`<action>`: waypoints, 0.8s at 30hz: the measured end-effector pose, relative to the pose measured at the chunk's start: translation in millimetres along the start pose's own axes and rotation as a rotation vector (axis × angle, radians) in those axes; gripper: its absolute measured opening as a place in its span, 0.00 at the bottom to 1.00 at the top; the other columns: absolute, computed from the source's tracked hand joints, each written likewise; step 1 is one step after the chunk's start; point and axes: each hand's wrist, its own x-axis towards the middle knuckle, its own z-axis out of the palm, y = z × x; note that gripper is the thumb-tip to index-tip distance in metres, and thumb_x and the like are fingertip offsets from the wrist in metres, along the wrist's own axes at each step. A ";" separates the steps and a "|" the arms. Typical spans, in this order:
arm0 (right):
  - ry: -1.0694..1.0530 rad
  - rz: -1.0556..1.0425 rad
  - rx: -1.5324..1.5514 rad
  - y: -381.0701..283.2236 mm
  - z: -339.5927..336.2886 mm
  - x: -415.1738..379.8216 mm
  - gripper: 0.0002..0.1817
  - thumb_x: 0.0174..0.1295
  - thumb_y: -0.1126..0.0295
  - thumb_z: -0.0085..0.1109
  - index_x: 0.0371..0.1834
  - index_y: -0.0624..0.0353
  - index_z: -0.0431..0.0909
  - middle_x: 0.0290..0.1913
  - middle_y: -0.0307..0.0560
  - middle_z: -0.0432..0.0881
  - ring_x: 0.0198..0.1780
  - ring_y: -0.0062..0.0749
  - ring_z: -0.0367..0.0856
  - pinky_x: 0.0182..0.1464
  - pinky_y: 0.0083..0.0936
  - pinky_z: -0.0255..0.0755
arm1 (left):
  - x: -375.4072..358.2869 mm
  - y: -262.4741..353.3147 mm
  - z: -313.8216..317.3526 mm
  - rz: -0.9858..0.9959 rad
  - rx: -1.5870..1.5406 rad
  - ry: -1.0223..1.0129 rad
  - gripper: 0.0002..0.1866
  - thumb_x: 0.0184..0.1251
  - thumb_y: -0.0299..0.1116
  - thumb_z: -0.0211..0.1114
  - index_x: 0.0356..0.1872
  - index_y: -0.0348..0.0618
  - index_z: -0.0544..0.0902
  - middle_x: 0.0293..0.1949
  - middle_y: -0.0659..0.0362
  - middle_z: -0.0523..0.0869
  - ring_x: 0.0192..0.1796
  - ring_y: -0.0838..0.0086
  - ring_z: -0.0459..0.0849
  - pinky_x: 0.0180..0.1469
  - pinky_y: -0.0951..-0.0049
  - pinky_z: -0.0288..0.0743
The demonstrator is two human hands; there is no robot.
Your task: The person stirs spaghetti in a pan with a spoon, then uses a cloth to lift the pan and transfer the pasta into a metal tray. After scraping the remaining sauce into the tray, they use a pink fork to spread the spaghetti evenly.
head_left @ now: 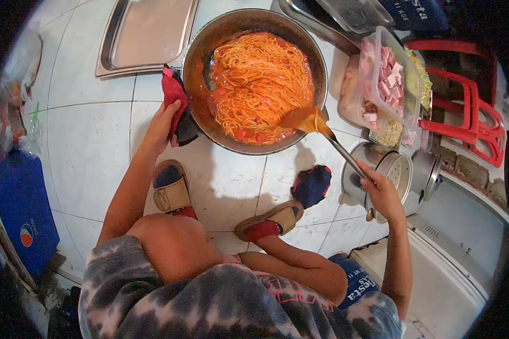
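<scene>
A large dark pan (197, 68) on the tiled floor holds spaghetti (260, 85) in red-orange sauce. My left hand (164, 123) is closed on a red and black pot holder (174, 99) at the pan's left side; the handle beneath is hidden. In my right hand (384, 195) is the metal handle of a spatula (346, 153). Its broad, sauce-coated head rests at the lower right of the spaghetti, inside the rim. A second dark cloth pot holder (311, 186) lies on the floor below the pan, near my foot.
A metal tray (147, 34) sits left of the pan. On the right stand a plastic container (387, 85) of chopped pink meat, shredded food, metal pots (365, 155) and a red plastic stool (464, 107). A blue panel (22, 209) is at far left. My sandaled feet flank the floor below the pan.
</scene>
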 end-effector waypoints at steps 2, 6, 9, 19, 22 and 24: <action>-0.010 0.041 0.033 -1.1 1.5 -12.6 0.20 0.55 0.76 0.45 0.53 0.53 0.64 0.38 0.39 0.76 0.29 0.19 0.68 0.36 0.16 0.66 | 0.2 0.5 7.1 -0.005 -0.049 0.079 0.18 0.57 0.43 0.51 0.47 0.48 0.67 0.24 0.66 0.75 0.15 0.82 0.71 0.06 0.81 0.58; -0.002 0.049 0.044 5.1 23.9 -24.2 0.19 0.55 0.74 0.46 0.52 0.53 0.65 0.33 0.41 0.75 0.25 0.18 0.67 0.31 0.18 0.66 | -2.5 2.5 -5.6 -0.073 0.022 -0.098 0.18 0.57 0.43 0.51 0.47 0.48 0.67 0.26 0.66 0.76 0.19 0.83 0.73 0.10 0.82 0.62; 0.044 0.013 0.003 7.2 58.3 -13.1 0.18 0.55 0.73 0.46 0.51 0.54 0.66 0.30 0.44 0.74 0.25 0.19 0.68 0.30 0.18 0.66 | 4.1 -5.1 -2.7 -0.057 -0.046 -0.067 0.19 0.56 0.44 0.52 0.46 0.47 0.68 0.27 0.66 0.76 0.21 0.83 0.73 0.13 0.83 0.63; -0.097 0.240 0.896 -29.0 140.0 45.5 0.18 0.57 0.68 0.46 0.53 0.51 0.64 0.20 0.36 0.67 0.18 0.15 0.61 0.19 0.13 0.56 | 1.8 -4.5 -4.5 -0.082 -0.107 -0.117 0.20 0.56 0.43 0.53 0.47 0.44 0.68 0.39 0.61 0.75 0.38 0.77 0.74 0.41 0.78 0.68; -0.277 0.420 1.117 -59.3 128.2 55.9 0.20 0.59 0.67 0.44 0.56 0.43 0.57 0.22 0.35 0.64 0.15 0.14 0.54 0.14 0.11 0.49 | -0.7 -1.3 -0.6 -0.113 -0.140 -0.122 0.19 0.56 0.42 0.53 0.47 0.44 0.68 0.41 0.60 0.75 0.40 0.77 0.74 0.43 0.78 0.67; -0.364 0.447 1.260 -70.9 125.0 61.7 0.21 0.59 0.66 0.43 0.57 0.42 0.55 0.22 0.35 0.63 0.15 0.14 0.54 0.14 0.11 0.49 | 0.5 -2.2 3.7 -0.105 -0.153 -0.099 0.19 0.56 0.43 0.52 0.47 0.44 0.68 0.40 0.60 0.75 0.39 0.77 0.74 0.41 0.78 0.68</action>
